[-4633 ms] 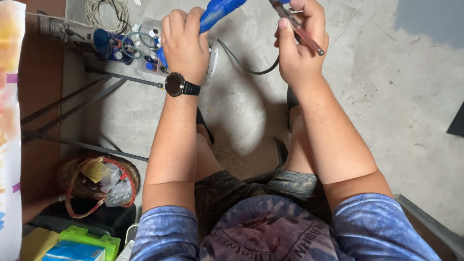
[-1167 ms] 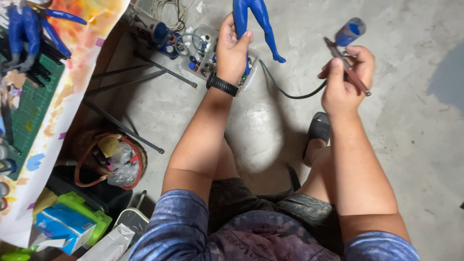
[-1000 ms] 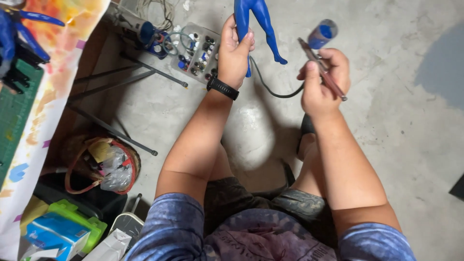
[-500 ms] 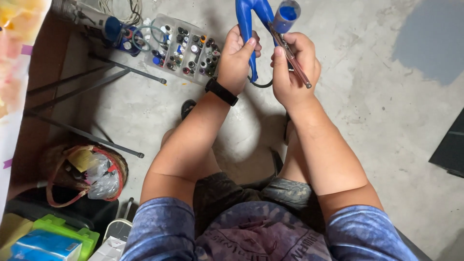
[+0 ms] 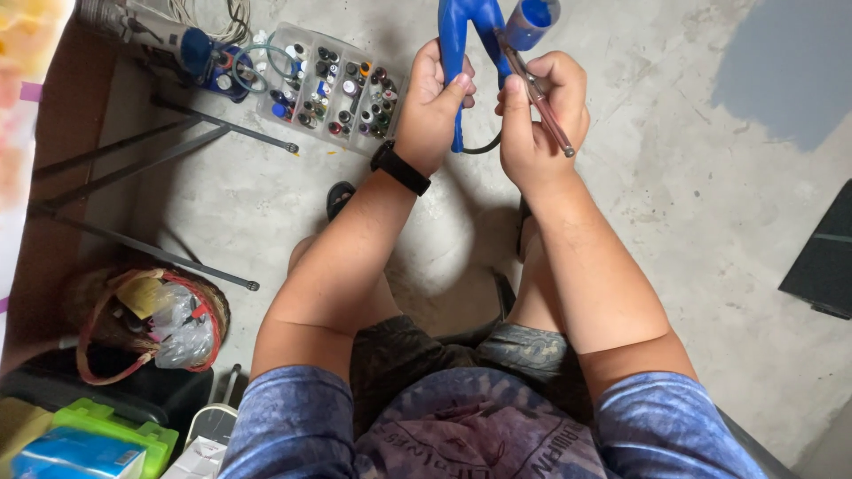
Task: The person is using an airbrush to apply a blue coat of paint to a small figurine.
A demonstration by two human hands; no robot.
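My left hand (image 5: 432, 108), with a black watch on the wrist, grips a blue figure (image 5: 460, 35) by one leg at the top of the head view; the figure's upper part is cut off by the frame. My right hand (image 5: 539, 115) holds an airbrush (image 5: 532, 78) with a blue paint cup, its tip close to the figure's legs. A dark hose (image 5: 484, 146) loops down between both hands. I sit above a concrete floor, my knees below my arms.
A clear compartment box of small paint bottles (image 5: 330, 87) lies on the floor at upper left, next to a blue-tipped tool and cables (image 5: 191, 44). Metal table legs (image 5: 151, 160), a basket with bags (image 5: 151, 319) and green and blue boxes (image 5: 98, 439) sit left.
My hands have come together: the airbrush moved left up to the figure. The view swung right, so the painted table edge at left has mostly left the frame.
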